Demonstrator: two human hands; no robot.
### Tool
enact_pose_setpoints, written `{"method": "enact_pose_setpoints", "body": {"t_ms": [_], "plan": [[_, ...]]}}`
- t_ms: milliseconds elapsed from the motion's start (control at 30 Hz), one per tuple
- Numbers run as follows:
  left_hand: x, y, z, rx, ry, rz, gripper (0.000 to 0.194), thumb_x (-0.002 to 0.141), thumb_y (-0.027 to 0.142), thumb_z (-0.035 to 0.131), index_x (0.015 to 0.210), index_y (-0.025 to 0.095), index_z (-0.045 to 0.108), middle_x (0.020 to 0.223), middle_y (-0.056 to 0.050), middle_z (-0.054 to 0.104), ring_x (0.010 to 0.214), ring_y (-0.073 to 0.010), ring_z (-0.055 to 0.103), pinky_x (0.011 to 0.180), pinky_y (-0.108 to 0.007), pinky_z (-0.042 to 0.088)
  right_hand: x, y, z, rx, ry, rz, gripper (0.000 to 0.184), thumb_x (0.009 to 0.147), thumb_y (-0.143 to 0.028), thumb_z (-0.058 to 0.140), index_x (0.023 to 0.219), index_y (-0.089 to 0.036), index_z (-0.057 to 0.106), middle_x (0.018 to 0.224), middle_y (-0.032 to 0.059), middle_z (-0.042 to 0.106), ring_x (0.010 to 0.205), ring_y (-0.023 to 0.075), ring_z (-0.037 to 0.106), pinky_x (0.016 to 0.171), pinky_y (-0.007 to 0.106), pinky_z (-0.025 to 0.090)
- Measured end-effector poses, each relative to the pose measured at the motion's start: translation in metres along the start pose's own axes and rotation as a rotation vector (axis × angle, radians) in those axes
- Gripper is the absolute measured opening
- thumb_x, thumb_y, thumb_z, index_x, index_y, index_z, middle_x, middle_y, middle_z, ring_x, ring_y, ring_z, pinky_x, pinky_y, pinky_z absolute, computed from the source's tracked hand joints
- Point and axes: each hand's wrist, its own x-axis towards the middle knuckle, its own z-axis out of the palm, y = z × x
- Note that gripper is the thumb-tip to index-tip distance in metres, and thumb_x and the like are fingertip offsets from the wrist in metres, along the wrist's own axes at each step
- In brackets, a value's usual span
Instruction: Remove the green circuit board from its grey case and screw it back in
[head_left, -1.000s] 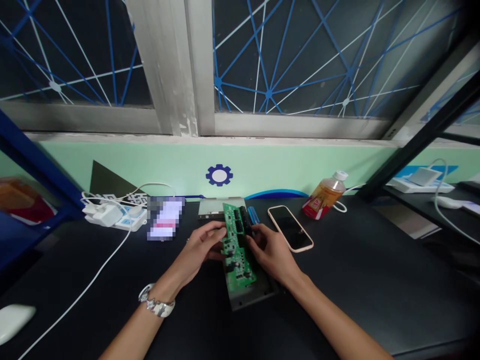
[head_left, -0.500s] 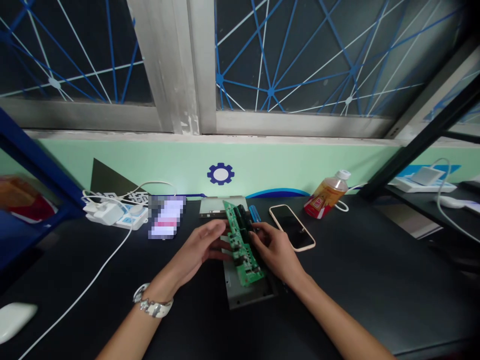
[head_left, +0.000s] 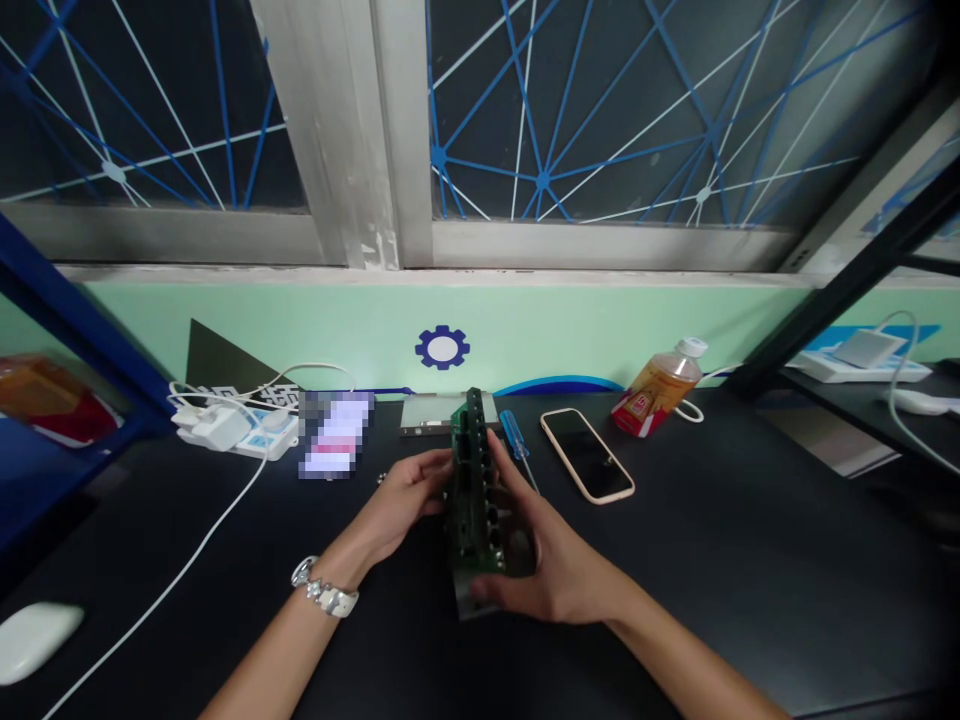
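Note:
A green circuit board (head_left: 474,480) with black parts along it is tipped up on its long side between my hands. My right hand (head_left: 551,560) grips it, with the thumb at the near end and a finger along the right side. At the board's left side, the fingers of my left hand (head_left: 409,500) are bent against it, their tips partly hidden. A grey metal plate (head_left: 469,603) lies under the board, mostly covered. Just right of the far end rests a blue-handled screwdriver (head_left: 514,436).
Behind the board is a flat metal case (head_left: 427,415). To the right lie a phone (head_left: 589,455) and a tilted drink bottle (head_left: 656,390). A lit phone (head_left: 337,435) and a power strip with cables (head_left: 259,432) are on the left, with a white mouse (head_left: 37,640) nearer.
The board has been turned from face-up, slanting, to standing on its side. My right hand has moved nearer and spread round its near end; my left hand has closed in on it.

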Motion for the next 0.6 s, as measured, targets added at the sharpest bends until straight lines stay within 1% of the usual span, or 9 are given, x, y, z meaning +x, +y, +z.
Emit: {"method": "enact_pose_setpoints", "body": {"t_ms": [67,133,233,300,367,433,500,567,600], "plan": [[0.001,-0.003,0.007,-0.059,-0.051,0.017,0.041,0.086,0.04,0.07,0.12,0.017,0.068,0.101,-0.012,0.073,0.084,-0.02,0.067,0.072,-0.029,0.049,-0.001,-0.001,0.002,-0.064,-0.001,-0.031,0.122,0.067,-0.019,0.084,0.158,-0.029,0.003,0.149,0.0133,0.046,0.124,0.028,0.058,0.092,0.04,0.057],[0.001,-0.005,0.013,-0.1,-0.086,0.029,0.039,0.086,0.042,0.069,0.117,0.017,0.069,0.097,-0.011,0.073,0.075,-0.0176,0.066,0.07,-0.028,0.049,-0.002,-0.001,0.003,-0.103,-0.019,-0.03,0.127,0.065,-0.021,0.086,0.158,-0.029,-0.001,0.155,0.0133,0.038,0.133,0.0308,0.05,0.098,0.043,0.053],[0.0,-0.007,0.019,-0.099,-0.084,0.025,0.035,0.084,0.042,0.071,0.107,0.017,0.072,0.086,-0.007,0.073,0.066,-0.0142,0.062,0.064,-0.025,0.048,-0.001,0.0,0.004,-0.123,-0.074,0.004,0.133,0.064,-0.023,0.087,0.157,-0.028,-0.008,0.161,0.0136,0.024,0.141,0.0337,0.037,0.107,0.048,0.043],[-0.001,-0.007,0.021,-0.08,-0.08,0.027,0.032,0.082,0.04,0.073,0.102,0.016,0.073,0.078,-0.005,0.071,0.064,-0.0135,0.059,0.062,-0.024,0.046,-0.001,0.0,0.004,-0.115,-0.098,0.018,0.136,0.063,-0.025,0.088,0.157,-0.028,-0.01,0.161,0.014,0.022,0.141,0.0346,0.036,0.109,0.049,0.04],[-0.001,-0.006,0.021,-0.064,-0.084,0.031,0.031,0.081,0.038,0.074,0.102,0.015,0.073,0.076,-0.004,0.07,0.064,-0.0132,0.058,0.062,-0.024,0.045,-0.002,0.001,0.003,-0.082,-0.106,0.036,0.133,0.066,-0.027,0.087,0.157,-0.029,-0.009,0.158,0.0139,0.029,0.137,0.0343,0.041,0.106,0.048,0.043],[-0.001,-0.005,0.017,-0.042,-0.073,0.044,0.034,0.082,0.038,0.073,0.107,0.015,0.071,0.08,-0.005,0.07,0.067,-0.0138,0.059,0.063,-0.024,0.045,-0.001,0.002,0.003,-0.004,-0.072,0.062,0.122,0.072,-0.031,0.083,0.158,-0.03,-0.004,0.147,0.0136,0.043,0.124,0.0314,0.053,0.096,0.045,0.05],[0.0,-0.003,0.01,0.0,-0.049,0.055,0.038,0.083,0.039,0.071,0.115,0.017,0.067,0.088,-0.006,0.07,0.074,-0.0155,0.061,0.063,-0.023,0.044,0.002,0.004,0.002,0.102,0.012,0.085,0.103,0.082,-0.036,0.074,0.158,-0.032,0.004,0.134,0.0122,0.053,0.108,0.0269,0.061,0.087,0.042,0.054],[0.0,0.001,0.0,0.057,-0.032,0.043,0.041,0.085,0.039,0.07,0.12,0.018,0.064,0.095,-0.008,0.069,0.082,-0.0172,0.062,0.064,-0.023,0.043,0.006,0.009,-0.001,0.173,0.12,0.107,0.086,0.088,-0.04,0.067,0.156,-0.032,0.015,0.127,0.0106,0.058,0.103,0.024,0.063,0.087,0.041,0.053],[0.0,0.003,-0.005,0.085,-0.024,0.028,0.041,0.086,0.039,0.069,0.12,0.019,0.063,0.096,-0.008,0.068,0.083,-0.0172,0.061,0.064,-0.023,0.043,0.009,0.012,-0.003,0.174,0.166,0.124,0.079,0.09,-0.04,0.064,0.155,-0.031,0.02,0.123,0.0099,0.06,0.102,0.0231,0.063,0.088,0.04,0.052]]}}
